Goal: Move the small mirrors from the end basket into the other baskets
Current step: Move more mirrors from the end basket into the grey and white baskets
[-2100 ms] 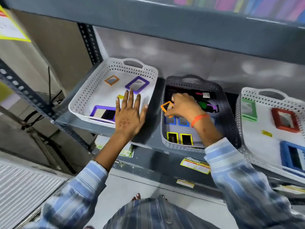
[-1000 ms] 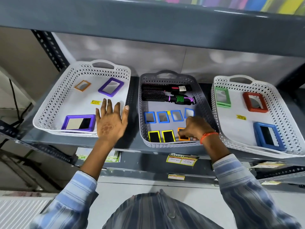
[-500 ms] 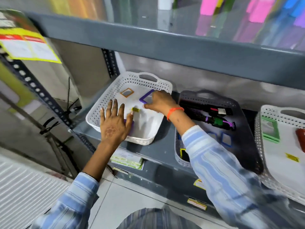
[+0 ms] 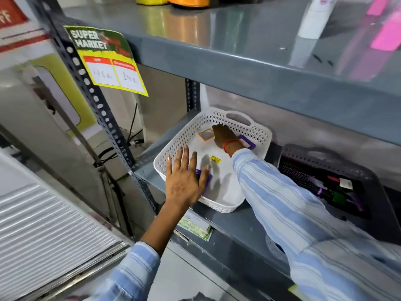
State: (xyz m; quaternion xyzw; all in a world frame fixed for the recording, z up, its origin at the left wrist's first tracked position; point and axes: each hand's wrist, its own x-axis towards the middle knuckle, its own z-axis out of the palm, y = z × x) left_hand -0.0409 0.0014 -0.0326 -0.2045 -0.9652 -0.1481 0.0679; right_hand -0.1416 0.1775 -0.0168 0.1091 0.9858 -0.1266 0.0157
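The white end basket [image 4: 173, 148] sits at the left of the grey shelf. A small orange-framed mirror [image 4: 205, 134] lies flat near its back wall. My right hand [image 4: 223, 135] reaches deep into the basket; its fingertips touch that mirror's right edge, and the fingers curl away from view. My left hand [image 4: 184, 181] lies flat with fingers spread over the basket's front rim, covering most of a purple-framed mirror [image 4: 206, 183]. Another purple-framed mirror [image 4: 248, 142] shows just behind my right wrist.
A dark grey basket [image 4: 325, 156] to the right holds hairbrushes [image 4: 303, 178]. The upper shelf [image 4: 238, 61] hangs low over the baskets. A perforated upright post [image 4: 97, 105] with a price sign [image 4: 108, 61] stands at the left. A yellow sticker [image 4: 215, 159] lies on the white basket's floor.
My right hand has moved from the far purple mirror further back and left to the orange mirror. The view has swung left and closer. My left hand stays on the basket's front.
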